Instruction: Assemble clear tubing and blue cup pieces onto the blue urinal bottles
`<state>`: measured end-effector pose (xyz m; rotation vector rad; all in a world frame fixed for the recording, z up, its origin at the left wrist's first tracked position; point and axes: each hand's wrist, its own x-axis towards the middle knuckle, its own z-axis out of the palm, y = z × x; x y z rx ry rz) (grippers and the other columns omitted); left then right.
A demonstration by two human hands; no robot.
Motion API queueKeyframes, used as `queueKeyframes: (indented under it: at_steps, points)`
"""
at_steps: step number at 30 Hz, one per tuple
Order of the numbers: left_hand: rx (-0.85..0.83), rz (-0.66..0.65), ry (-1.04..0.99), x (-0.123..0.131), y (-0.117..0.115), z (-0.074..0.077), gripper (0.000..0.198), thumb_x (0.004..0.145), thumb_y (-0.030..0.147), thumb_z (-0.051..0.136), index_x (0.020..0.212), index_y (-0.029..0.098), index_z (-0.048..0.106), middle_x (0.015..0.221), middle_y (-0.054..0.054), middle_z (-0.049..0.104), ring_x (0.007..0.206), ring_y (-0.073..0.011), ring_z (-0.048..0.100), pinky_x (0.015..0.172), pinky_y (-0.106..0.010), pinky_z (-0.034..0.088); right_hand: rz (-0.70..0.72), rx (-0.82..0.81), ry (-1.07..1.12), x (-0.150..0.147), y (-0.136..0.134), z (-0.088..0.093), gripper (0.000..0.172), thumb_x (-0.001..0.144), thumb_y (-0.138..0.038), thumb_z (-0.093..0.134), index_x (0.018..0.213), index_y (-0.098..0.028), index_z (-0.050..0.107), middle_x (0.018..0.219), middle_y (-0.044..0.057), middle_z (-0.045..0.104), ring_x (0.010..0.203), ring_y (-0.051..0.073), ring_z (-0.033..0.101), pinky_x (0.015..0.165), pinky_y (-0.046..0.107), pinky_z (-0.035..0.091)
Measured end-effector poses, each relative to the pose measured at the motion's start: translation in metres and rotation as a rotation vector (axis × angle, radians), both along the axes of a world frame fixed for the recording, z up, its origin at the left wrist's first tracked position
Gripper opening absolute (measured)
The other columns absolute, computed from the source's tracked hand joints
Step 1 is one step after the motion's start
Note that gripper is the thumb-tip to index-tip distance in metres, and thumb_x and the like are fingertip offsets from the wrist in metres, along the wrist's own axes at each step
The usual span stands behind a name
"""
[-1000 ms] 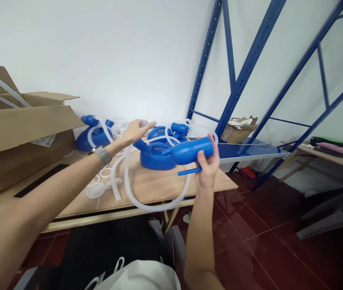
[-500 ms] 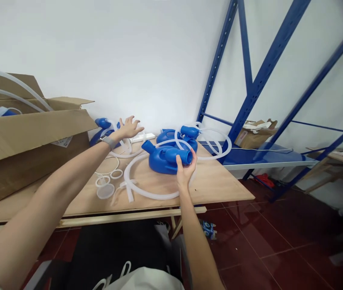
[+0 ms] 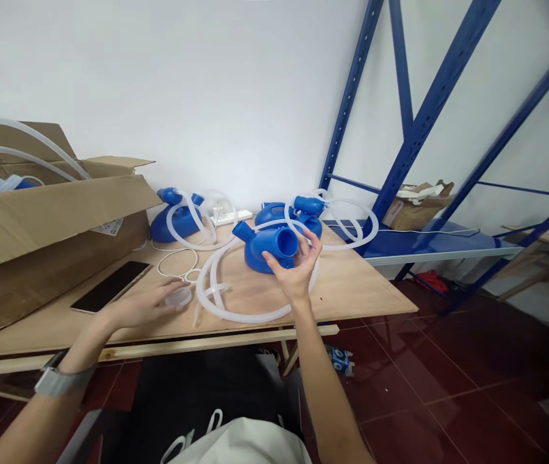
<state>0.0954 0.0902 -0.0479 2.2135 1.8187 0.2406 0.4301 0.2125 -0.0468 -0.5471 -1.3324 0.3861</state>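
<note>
Wooden tabletop point(image 3: 346, 287); round cup point(image 3: 285, 242), probably plastic.

Smooth plastic with a soft sheen on the open-mouthed blue cylinder point(image 3: 287, 242) and the rounded blue jug point(image 3: 256, 260). Cloudy, smooth plastic along the looped whitish tube point(image 3: 243, 317) and on the small translucent disc point(image 3: 179, 296). Glossy black face on the flat rectangular phone point(image 3: 110, 287). Matt brown cardboard in the big open box point(image 3: 52, 209); pale, matt wood in the flat tabletop point(image 3: 352, 283). Painted, slightly glossy metal in the slanting blue upright point(image 3: 433, 103).
</note>
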Motion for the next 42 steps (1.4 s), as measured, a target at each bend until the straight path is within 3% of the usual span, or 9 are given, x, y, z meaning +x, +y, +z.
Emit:
queueKeyframes:
  at_steps: [5, 9, 13, 19, 25, 28, 32, 37, 42]
  points:
    - [0.246, 0.139, -0.154, -0.005, 0.013, -0.019, 0.069, 0.094, 0.072, 0.043, 0.137, 0.023, 0.068, 0.138, -0.012, 0.067, 0.120, -0.0300, 0.067, 0.105, -0.039, 0.053, 0.193, -0.075, -0.273, 0.005, -0.009, 0.009, 0.065, 0.080, -0.042, 0.087, 0.139, -0.025, 0.065, 0.134, 0.010, 0.070, 0.126, 0.030, 0.067, 0.114, 0.048, 0.053]
    - [0.290, 0.242, -0.129, -0.010, 0.023, -0.036, 0.066, 0.096, 0.066, 0.034, 0.127, 0.021, 0.072, 0.142, -0.013, 0.066, 0.134, -0.0310, 0.059, 0.120, -0.045, 0.041, 0.318, -0.112, -0.472, 0.006, -0.005, 0.008, 0.069, 0.084, -0.040, 0.083, 0.149, -0.029, 0.062, 0.138, 0.009, 0.069, 0.130, 0.032, 0.065, 0.116, 0.049, 0.050]
    - [0.256, 0.240, -0.087, -0.018, 0.031, -0.047, 0.059, 0.093, 0.059, 0.032, 0.113, 0.021, 0.072, 0.135, -0.014, 0.070, 0.129, -0.0309, 0.062, 0.117, -0.044, 0.043, 0.363, -0.210, -0.597, 0.003, 0.000, 0.001, 0.071, 0.085, -0.040, 0.081, 0.152, -0.032, 0.059, 0.138, 0.008, 0.063, 0.128, 0.028, 0.064, 0.112, 0.043, 0.053]
    - [0.292, 0.246, -0.064, -0.012, 0.033, -0.043, 0.045, 0.087, 0.062, 0.043, 0.093, 0.023, 0.065, 0.103, -0.012, 0.075, 0.100, -0.0305, 0.067, 0.094, -0.042, 0.051, 0.473, -0.375, -0.392, -0.009, 0.007, -0.011, 0.098, 0.070, -0.043, 0.092, 0.154, -0.029, 0.043, 0.137, 0.010, 0.064, 0.109, 0.024, 0.071, 0.104, 0.044, 0.058]
    - [0.403, 0.299, -0.156, -0.009, 0.033, -0.045, 0.039, 0.083, 0.060, 0.054, 0.086, 0.023, 0.067, 0.107, -0.011, 0.070, 0.092, -0.0285, 0.067, 0.092, -0.042, 0.054, 0.461, -0.402, -0.345, -0.018, 0.010, -0.016, 0.064, 0.073, -0.045, 0.090, 0.126, -0.025, 0.059, 0.131, 0.011, 0.070, 0.119, 0.027, 0.070, 0.105, 0.043, 0.057]
    - [0.471, 0.460, -0.192, -0.013, 0.032, -0.046, 0.035, 0.077, 0.055, 0.059, 0.089, 0.024, 0.071, 0.111, -0.012, 0.066, 0.092, -0.0293, 0.066, 0.093, -0.046, 0.056, 0.415, -0.385, -0.372, -0.021, 0.010, -0.017, 0.062, 0.077, -0.046, 0.087, 0.130, -0.026, 0.063, 0.129, 0.009, 0.071, 0.125, 0.028, 0.068, 0.106, 0.042, 0.055]
    - [0.577, 0.605, -0.249, -0.013, 0.029, -0.035, 0.042, 0.076, 0.056, 0.059, 0.095, 0.022, 0.076, 0.110, -0.016, 0.065, 0.119, -0.0390, 0.061, 0.104, -0.053, 0.052, 0.415, -0.421, -0.378, -0.026, 0.011, -0.023, 0.065, 0.079, -0.049, 0.085, 0.137, -0.027, 0.063, 0.127, 0.009, 0.072, 0.124, 0.028, 0.068, 0.102, 0.041, 0.056]
    - [0.415, 0.741, -0.749, -0.007, 0.023, -0.018, 0.051, 0.069, 0.053, 0.073, 0.107, 0.019, 0.074, 0.095, -0.010, 0.075, 0.103, -0.0357, 0.072, 0.092, -0.048, 0.059, 0.405, -0.464, -0.346, -0.028, 0.012, -0.027, 0.081, 0.067, -0.049, 0.093, 0.135, -0.026, 0.055, 0.125, 0.010, 0.072, 0.113, 0.027, 0.072, 0.095, 0.040, 0.059]
    - [0.291, 0.737, -1.167, -0.006, 0.016, -0.010, 0.048, 0.065, 0.041, 0.083, 0.107, 0.021, 0.071, 0.086, -0.006, 0.079, 0.085, -0.0267, 0.076, 0.073, -0.034, 0.061, 0.255, -0.371, -0.350, -0.020, 0.011, -0.017, 0.057, 0.072, -0.052, 0.090, 0.116, -0.025, 0.067, 0.117, 0.008, 0.073, 0.108, 0.027, 0.071, 0.097, 0.042, 0.058]
